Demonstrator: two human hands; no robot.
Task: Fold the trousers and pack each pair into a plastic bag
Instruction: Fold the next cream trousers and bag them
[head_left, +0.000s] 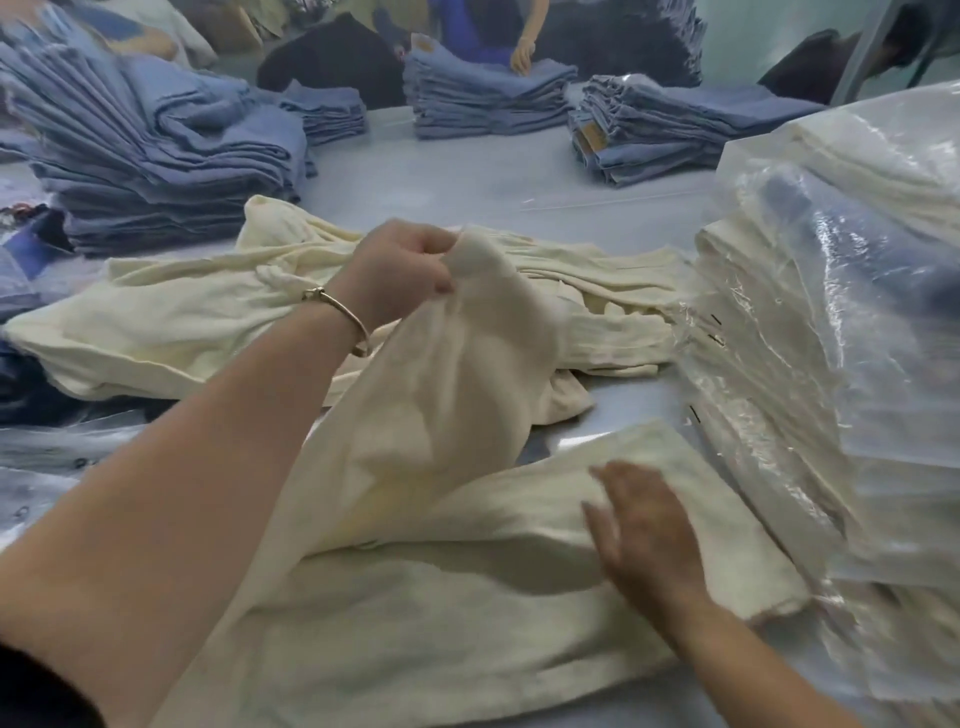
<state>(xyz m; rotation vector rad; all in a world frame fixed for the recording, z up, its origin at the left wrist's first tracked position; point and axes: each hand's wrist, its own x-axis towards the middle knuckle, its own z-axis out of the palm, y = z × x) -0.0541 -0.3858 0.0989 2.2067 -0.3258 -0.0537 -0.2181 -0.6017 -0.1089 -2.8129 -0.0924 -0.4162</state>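
A pair of cream trousers (441, 587) lies across the near part of the table in front of me. My left hand (400, 270), with a bracelet on the wrist, grips one end of them and holds it lifted above the table. My right hand (644, 525) lies flat on the lower part of the same pair, fingers spread. More cream trousers (171, 312) lie loose behind, to the left. On the right rises a stack of cream trousers packed in clear plastic bags (841, 291).
Stacks of folded blue jeans stand at the left (150, 156), back centre (483, 98) and back right (670, 130). Another person's hand (522, 54) rests on the back centre stack. Flat plastic bags (57, 457) lie at the near left. The grey table (447, 182) shows between the stacks.
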